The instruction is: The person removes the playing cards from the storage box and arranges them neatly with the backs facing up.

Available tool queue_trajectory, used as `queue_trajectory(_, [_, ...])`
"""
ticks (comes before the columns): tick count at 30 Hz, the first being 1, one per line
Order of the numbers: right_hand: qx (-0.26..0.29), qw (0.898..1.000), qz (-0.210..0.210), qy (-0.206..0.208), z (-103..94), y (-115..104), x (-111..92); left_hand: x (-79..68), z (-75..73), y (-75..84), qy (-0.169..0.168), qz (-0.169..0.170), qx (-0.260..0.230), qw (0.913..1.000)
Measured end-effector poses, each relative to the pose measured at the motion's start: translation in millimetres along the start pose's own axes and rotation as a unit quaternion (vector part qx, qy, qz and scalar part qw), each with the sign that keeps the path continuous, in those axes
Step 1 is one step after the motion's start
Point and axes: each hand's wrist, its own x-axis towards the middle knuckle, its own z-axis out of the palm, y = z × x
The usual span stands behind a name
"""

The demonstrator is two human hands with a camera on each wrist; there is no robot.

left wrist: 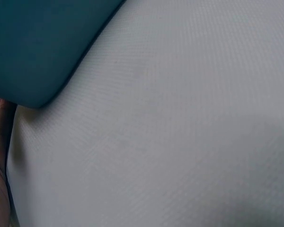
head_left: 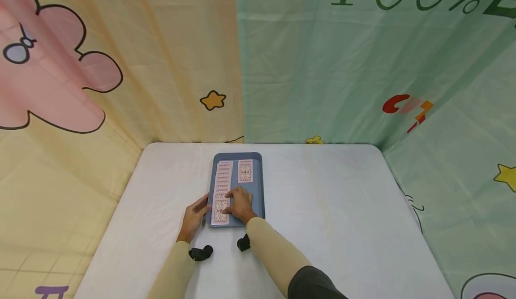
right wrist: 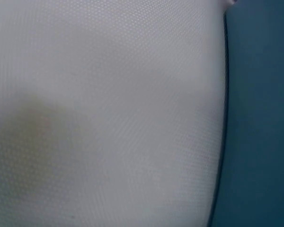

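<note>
A blue-grey tray [head_left: 259,196] lies on the white table. Down its left side runs a column of overlapping playing cards [head_left: 223,180], backs up with a red pattern. The lowest card [head_left: 219,217] of the column shows whole. Another playing card [head_left: 245,172] lies face down at the tray's upper right. My left hand [head_left: 192,218] rests against the tray's lower left edge, fingers fairly straight, thumb at the rim. Over the column's lower part, my right hand [head_left: 242,206] touches the cards with thumb and forefinger spread apart. The wrist views show only the tray's side, not the cards.
Black wrist devices [head_left: 200,253] sit at both wrists, just in front of the tray. The white table [head_left: 322,209] stretches away on both sides. Printed curtains [head_left: 306,66] hang behind it and along its sides.
</note>
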Motion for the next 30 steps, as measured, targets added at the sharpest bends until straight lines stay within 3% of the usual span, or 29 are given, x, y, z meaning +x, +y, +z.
queue_trajectory(22, [0.024, 0.999, -0.008, -0.034, -9.2, -0.8, 4.9, 1.0, -1.0, 0.4, 0.009, 0.001, 0.000, 1.0000])
queue_trajectory(30, [0.124, 0.991, -0.007, -0.043, -15.4, 1.2, 1.1, 0.1, -1.1, -0.2, 0.011, 0.003, 0.004, 0.9999])
